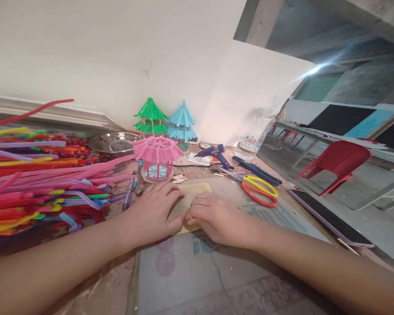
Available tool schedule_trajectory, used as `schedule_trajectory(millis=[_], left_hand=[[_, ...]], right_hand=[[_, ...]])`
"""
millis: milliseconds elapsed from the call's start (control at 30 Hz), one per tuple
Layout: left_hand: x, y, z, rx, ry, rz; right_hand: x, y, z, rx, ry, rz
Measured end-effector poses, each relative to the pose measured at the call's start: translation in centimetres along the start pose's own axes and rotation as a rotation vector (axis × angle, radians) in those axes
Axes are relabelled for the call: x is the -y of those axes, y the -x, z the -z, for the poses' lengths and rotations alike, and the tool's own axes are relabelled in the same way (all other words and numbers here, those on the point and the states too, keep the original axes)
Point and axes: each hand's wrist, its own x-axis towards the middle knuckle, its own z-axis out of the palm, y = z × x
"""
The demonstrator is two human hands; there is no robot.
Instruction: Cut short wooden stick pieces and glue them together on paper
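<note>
My left hand [153, 214] lies flat with its fingers stretched out over the left part of a yellow sheet [197, 190]. On the sheet's right side rests my right hand [219, 218], its fingers curled together; whatever they pinch is hidden, though a bit of orange shows at the fingertips. Both hands are close together, thumbs near each other. Beneath the sheet is a grey printed board or sheet [236, 280]. Just beyond my left hand stands a small pink hut [157, 151] of fuzzy stems, with a pale base.
Colourful pipe cleaners [46, 175] heap at left by a steel bowl [113, 143]. Green [150, 118] and blue [183, 124] huts stand by the wall. A glue gun [216, 155], scissors [259, 192], dark pliers-like tool [258, 170], clear jar [254, 135] and phone [330, 216] lie right.
</note>
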Motion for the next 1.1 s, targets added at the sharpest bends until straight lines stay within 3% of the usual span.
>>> schedule_trajectory(millis=[133,267,400,500,633,767,900,967,1100], left_hand=[[0.0,0.1,0.0,-0.015,-0.006,0.010],[0.1,0.1,-0.2,-0.030,0.007,-0.008],[0.1,0.1,-0.1,-0.018,-0.002,0.004],[0.1,0.1,-0.1,-0.015,0.004,-0.005],[0.1,0.2,-0.1,-0.043,0.021,-0.006],[0.1,0.2,-0.1,-0.041,0.029,-0.011],[0.2,0.1,-0.1,-0.030,0.010,0.003],[0.2,0.1,-0.1,-0.021,0.012,0.009],[0.3,0.2,-0.2,-0.032,0.027,0.007]], right_hand=[[-0.1,0.0,0.1,-0.050,0.085,-0.120],[0.2,0.1,0.1,0.012,-0.035,-0.041],[0.4,0.1,0.0,-0.031,0.029,-0.133],[0.4,0.0,0.0,0.022,-0.018,0.007],[0.4,-0.1,0.0,-0.030,0.128,-0.099],[0.4,0.0,0.1,0.008,-0.015,-0.012],[-0.7,-0.2,0.0,-0.031,0.020,-0.210],[-1.0,-0.3,-0.1,-0.101,-0.188,-0.321],[-0.3,-0.4,0.3,-0.247,-1.051,-0.476]])
